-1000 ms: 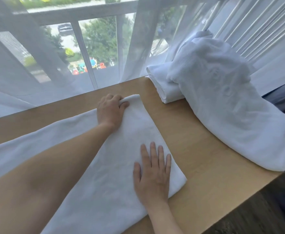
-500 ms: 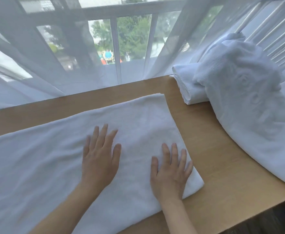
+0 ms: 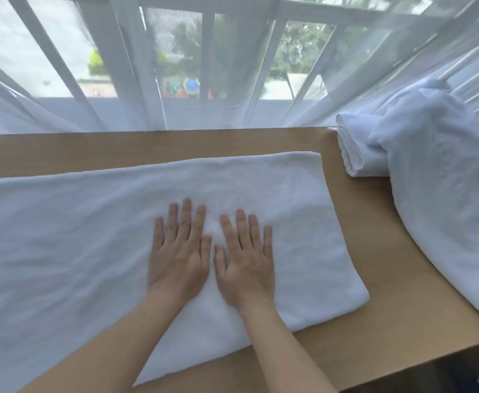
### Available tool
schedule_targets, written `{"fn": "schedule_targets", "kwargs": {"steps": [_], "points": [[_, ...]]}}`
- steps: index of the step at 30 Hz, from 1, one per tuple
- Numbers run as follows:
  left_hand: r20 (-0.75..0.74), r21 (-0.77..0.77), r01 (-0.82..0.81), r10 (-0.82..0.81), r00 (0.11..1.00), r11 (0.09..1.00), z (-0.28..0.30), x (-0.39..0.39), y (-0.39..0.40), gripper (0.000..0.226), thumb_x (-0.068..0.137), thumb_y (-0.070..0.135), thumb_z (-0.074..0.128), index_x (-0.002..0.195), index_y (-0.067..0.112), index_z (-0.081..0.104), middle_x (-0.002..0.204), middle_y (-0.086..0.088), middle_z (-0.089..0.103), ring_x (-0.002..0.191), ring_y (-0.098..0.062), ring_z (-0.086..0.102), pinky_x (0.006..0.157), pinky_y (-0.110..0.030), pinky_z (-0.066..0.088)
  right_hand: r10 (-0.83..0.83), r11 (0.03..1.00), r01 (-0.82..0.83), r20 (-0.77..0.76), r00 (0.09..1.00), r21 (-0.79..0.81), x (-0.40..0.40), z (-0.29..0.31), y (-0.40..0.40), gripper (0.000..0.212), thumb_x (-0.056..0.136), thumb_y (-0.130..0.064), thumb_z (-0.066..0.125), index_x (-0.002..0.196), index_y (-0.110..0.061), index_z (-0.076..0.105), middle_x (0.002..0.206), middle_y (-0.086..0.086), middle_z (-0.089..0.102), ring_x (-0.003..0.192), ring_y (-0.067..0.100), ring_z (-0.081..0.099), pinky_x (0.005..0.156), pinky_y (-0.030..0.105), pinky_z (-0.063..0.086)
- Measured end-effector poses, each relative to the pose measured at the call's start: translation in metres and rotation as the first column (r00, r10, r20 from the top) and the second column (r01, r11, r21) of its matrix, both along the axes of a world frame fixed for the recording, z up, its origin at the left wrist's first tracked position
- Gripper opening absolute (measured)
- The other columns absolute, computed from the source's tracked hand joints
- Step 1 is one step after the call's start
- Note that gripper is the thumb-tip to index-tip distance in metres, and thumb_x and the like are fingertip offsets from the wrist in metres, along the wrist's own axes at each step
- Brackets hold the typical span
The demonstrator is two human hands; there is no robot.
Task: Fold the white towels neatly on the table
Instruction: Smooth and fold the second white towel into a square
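The towel (image 3: 91,236) is white terry cloth, matt and slightly nubby. The folded towel (image 3: 357,148) and the heaped towel (image 3: 442,211) look like the same soft cloth. The table (image 3: 402,321) is light wood-look board, smooth and matt. The curtain (image 3: 232,80) is sheer white fabric.

You are looking at what seems to be a home or hotel room. A light wooden table (image 3: 232,143) is standing right against a tall window (image 3: 232,52) with white bars, a sheer white curtain (image 3: 136,89) is hanging before the glass, and trees and colourful playground equipment (image 3: 190,87) are showing outside, far below.
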State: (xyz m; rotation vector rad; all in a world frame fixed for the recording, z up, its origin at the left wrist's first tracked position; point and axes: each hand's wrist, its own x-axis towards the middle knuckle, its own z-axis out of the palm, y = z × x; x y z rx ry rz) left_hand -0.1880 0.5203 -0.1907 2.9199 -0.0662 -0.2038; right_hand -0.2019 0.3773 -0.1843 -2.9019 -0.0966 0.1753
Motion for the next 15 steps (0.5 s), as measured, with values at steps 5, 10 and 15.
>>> {"fn": "schedule_targets", "kwargs": {"steps": [5, 10, 15], "points": [[0.011, -0.001, -0.008, 0.008, 1.0, 1.0, -0.001, 0.001, 0.002, 0.062, 0.1, 0.045, 0.015, 0.16, 0.029, 0.012, 0.168, 0.0, 0.003, 0.155, -0.023, -0.001, 0.124, -0.049, 0.001, 0.042, 0.999, -0.043, -0.059, 0.997, -0.019, 0.011, 0.001, -0.006, 0.06, 0.101, -0.054, 0.018, 0.158, -0.042, 0.006, 0.168, -0.001, -0.007, 0.153, 0.023, -0.015, 0.123, 0.05, -0.006], [0.043, 0.032, 0.021, -0.022, 0.999, 0.999, 0.001, 0.003, -0.001, 0.07, 0.095, 0.054, 0.025, 0.159, 0.026, 0.023, 0.167, -0.004, 0.016, 0.154, -0.028, 0.011, 0.123, -0.054, 0.01, 0.027, 0.997, -0.036, -0.13, 0.991, -0.07, 0.068, 0.002, -0.038, 0.062, 0.096, -0.067, 0.01, 0.153, -0.052, -0.013, 0.164, -0.012, -0.022, 0.149, 0.023, -0.029, 0.119, 0.042, -0.022], [0.087, 0.074, 0.013, -0.019, 0.996, 0.997, 0.0, 0.001, -0.003, 0.075, 0.092, 0.059, 0.032, 0.159, 0.025, 0.025, 0.166, -0.005, 0.018, 0.153, -0.03, 0.015, 0.122, -0.056, 0.013, 0.014, 0.997, -0.02, -0.072, 0.997, -0.081, 0.11, -0.004, -0.065, 0.066, 0.095, -0.069, 0.012, 0.155, -0.049, -0.007, 0.166, -0.012, -0.016, 0.151, 0.02, -0.023, 0.122, 0.042, -0.015]]}}
